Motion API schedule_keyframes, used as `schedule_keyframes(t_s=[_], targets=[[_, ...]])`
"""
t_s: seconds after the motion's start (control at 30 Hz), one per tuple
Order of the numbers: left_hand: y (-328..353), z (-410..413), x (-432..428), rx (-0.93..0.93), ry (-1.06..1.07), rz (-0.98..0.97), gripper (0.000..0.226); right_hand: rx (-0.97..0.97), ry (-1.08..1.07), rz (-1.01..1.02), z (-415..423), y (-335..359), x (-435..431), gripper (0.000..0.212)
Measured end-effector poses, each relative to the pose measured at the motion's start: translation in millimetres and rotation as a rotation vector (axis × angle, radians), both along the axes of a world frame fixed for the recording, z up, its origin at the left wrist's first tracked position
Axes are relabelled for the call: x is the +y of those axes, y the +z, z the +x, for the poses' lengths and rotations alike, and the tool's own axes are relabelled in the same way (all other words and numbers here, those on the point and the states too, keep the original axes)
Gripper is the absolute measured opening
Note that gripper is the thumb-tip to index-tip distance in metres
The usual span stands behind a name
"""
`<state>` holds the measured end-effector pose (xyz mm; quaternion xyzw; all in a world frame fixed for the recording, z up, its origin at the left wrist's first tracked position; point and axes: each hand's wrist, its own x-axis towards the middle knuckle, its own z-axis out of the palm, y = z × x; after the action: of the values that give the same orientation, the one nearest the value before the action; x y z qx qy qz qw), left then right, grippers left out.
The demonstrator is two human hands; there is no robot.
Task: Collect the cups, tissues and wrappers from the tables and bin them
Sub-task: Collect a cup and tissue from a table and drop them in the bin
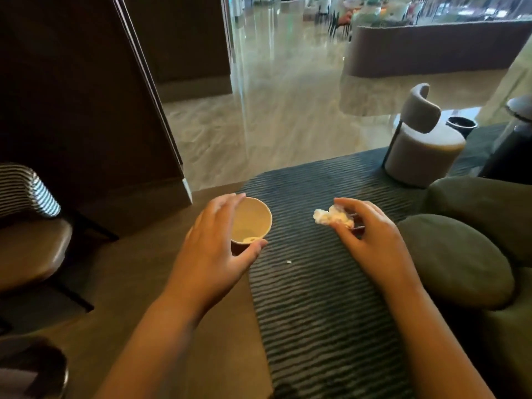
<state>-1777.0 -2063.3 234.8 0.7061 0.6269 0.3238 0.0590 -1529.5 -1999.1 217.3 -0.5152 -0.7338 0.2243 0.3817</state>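
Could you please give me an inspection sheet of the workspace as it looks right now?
Surface: dark ribbed rug beside a brown floor; no tabletop shows under the hands.
Job's things: paper cup, upright and open, with a little residue at the bottom; crumpled white tissue.
Clutter: small white scrap lying on the rug.
Hands: left hand grips the cup by its side; right hand pinches the tissue.
Cables: nothing seen.
Surroundings: grey chair on the rug, green cushions at right, brown seat at left, dark open-topped container behind the grey chair, perhaps a bin.
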Motion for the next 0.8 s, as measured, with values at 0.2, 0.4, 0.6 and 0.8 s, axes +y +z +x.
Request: schedule_keyframes(t_s=[0.2,0.4,0.6,0.8], targets=[[-20,-45,153,-0.067,0.064,-0.016,0.072,-0.044,0.101,-0.022,-59,-11,161,0.039],[-27,-86,345,-0.126,-0.012,-0.059,0.072,-0.047,0.035,-0.065,-97,-23,334,0.038],[-23,-78,540,-0.131,-0.143,-0.101,0.073,-0.005,-0.120,-0.026,-93,-20,486,0.037],[-23,-33,728,-0.089,-0.273,-0.099,0.073,0.018,-0.291,-0.006,-40,-26,641,0.037]])
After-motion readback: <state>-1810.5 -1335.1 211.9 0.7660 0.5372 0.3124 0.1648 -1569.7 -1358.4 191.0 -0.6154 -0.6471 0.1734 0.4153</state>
